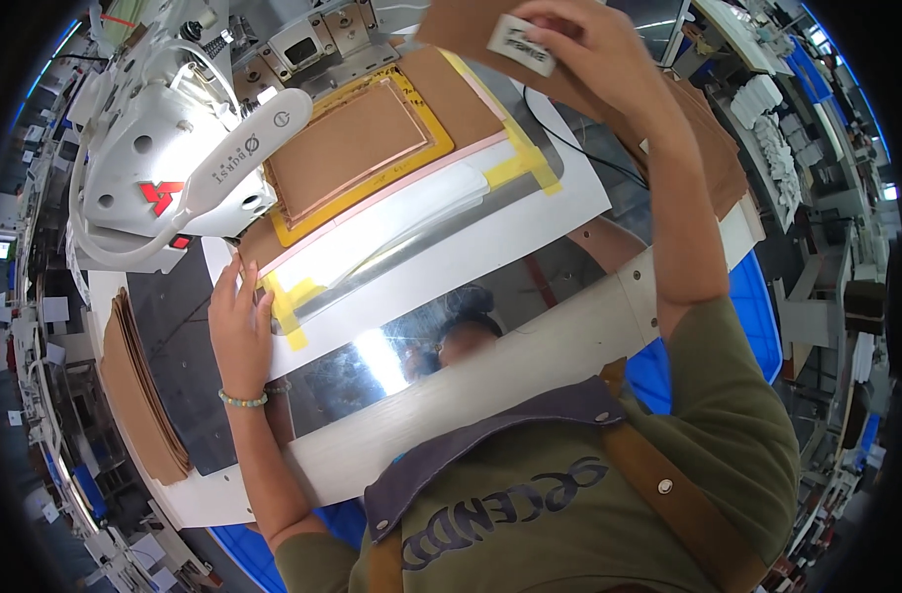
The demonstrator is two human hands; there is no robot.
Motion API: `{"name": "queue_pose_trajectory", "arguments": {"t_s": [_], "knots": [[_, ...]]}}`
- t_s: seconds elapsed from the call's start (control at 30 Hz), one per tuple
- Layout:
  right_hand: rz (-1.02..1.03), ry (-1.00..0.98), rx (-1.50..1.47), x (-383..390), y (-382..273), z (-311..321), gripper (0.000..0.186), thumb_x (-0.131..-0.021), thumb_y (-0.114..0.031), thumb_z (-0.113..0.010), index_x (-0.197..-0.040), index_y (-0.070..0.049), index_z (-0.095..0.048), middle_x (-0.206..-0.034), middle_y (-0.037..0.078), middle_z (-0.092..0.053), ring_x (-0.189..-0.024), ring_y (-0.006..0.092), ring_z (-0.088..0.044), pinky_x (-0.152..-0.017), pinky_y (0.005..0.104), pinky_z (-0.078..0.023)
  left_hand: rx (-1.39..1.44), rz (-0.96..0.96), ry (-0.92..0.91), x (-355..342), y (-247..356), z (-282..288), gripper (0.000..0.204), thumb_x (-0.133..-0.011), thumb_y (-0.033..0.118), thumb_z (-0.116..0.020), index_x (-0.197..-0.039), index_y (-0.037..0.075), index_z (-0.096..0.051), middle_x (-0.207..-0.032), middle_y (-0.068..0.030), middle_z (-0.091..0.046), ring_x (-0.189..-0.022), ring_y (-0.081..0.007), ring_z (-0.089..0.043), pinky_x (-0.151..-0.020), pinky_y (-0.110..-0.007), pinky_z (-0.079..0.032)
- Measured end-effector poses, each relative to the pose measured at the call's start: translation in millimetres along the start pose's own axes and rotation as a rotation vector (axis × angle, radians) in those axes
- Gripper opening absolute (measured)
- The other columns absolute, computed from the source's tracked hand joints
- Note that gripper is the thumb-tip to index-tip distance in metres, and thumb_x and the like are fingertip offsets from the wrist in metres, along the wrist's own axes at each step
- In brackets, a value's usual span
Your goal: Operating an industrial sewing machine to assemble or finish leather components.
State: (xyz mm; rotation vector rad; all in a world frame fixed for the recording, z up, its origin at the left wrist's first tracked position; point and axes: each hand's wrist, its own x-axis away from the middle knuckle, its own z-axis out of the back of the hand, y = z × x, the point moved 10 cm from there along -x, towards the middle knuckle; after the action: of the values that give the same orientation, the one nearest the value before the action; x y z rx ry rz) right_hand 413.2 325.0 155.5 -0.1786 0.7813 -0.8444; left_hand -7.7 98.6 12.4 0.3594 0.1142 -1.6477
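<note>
My left hand [240, 321] lies with its fingers stretched out at the near left corner of a brown sheet [475, 104], beside a strip of yellow tape [291, 314]. A yellow rectangular frame [433, 127] rests on that sheet, with a brown panel [347, 138] inside it. Up at the far right, my right hand [594, 54] is closed on a raised brown piece [461, 28]. A white label [521, 45] with dark print shows against this piece, under my fingers. Whether the label is attached to it I cannot tell.
A white sewing machine [144, 148] with a lit head and a pale handle-shaped arm [243, 148] stands at left. Brown pieces are stacked at the left [139, 395] and right [703, 138]. A black cable [579, 148] crosses near the right stack. Blue bins [754, 316] sit below the table.
</note>
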Motion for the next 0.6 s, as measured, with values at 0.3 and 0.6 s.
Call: {"name": "queue_pose_trajectory", "arguments": {"t_s": [0.3, 0.6], "knots": [[0.090, -0.019, -0.070, -62, -38, -149, 0.019, -0.103, -0.015, -0.069, -0.116, -0.008, -0.081, -0.108, 0.006, -0.078, -0.097, 0.0193, -0.071, -0.086, 0.0301, -0.056, 0.019, 0.012, 0.043, -4, 1, 8, 0.048, -0.104, 0.015, -0.066, -0.151, 0.004, -0.063, -0.160, -0.0186, -0.057, -0.143, -0.0383, -0.056, -0.119, -0.047, -0.043], [0.511, -0.108, 0.009, -12, -99, -228, 0.023, -0.090, -0.004, -0.071, -0.107, -0.012, -0.084, -0.103, 0.002, -0.073, -0.110, 0.0246, -0.065, -0.099, 0.0403, -0.053, 0.055, -0.055, 0.052, -34, -22, 9, 0.038, -0.109, 0.015, -0.057, -0.143, 0.000, -0.065, -0.151, -0.0227, -0.061, -0.139, -0.0417, -0.056, -0.119, -0.049, -0.042]]}}
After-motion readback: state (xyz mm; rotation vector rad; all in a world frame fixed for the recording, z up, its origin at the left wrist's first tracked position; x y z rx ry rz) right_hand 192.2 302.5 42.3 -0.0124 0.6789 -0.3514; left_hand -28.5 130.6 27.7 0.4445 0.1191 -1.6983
